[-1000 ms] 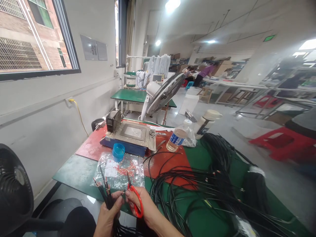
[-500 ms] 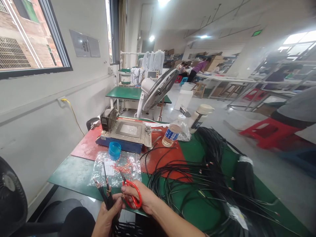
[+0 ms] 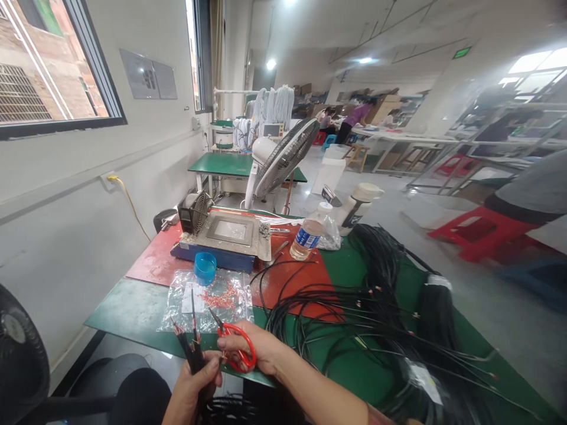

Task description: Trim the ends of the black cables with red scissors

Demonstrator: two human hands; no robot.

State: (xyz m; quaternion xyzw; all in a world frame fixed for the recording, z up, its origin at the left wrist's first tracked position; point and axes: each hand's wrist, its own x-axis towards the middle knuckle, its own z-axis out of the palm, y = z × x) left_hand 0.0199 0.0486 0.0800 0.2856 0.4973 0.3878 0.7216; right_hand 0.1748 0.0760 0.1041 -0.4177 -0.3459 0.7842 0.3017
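A bundle of black cables (image 3: 189, 349) with stripped ends pointing up is gripped in my left hand (image 3: 199, 378). My right hand (image 3: 254, 348) is closed around red-handled scissors (image 3: 244, 341), whose dark blades point up and left. The fingertips of both hands come close together by a cable end with thin bare wires; which fingers pinch it I cannot make out. Just beyond, a clear plastic bag (image 3: 177, 300) lies flat on the table, with small red and pale scraps (image 3: 221, 297) scattered over it. A blue round cap or cup (image 3: 205, 269) sits at its far edge.
Behind the bag stands a blue solder-pot-like heater (image 3: 217, 260) with a small fan (image 3: 195, 211). A bottle of pale liquid (image 3: 306, 239) is right of it. Many loose black cables (image 3: 310, 307) cover the table's right side. A large white fan (image 3: 283, 159) stands beyond.
The scissors' blades have tilted slightly further left. Both hands keep nearly the same place and hold, and the view has shifted a little.
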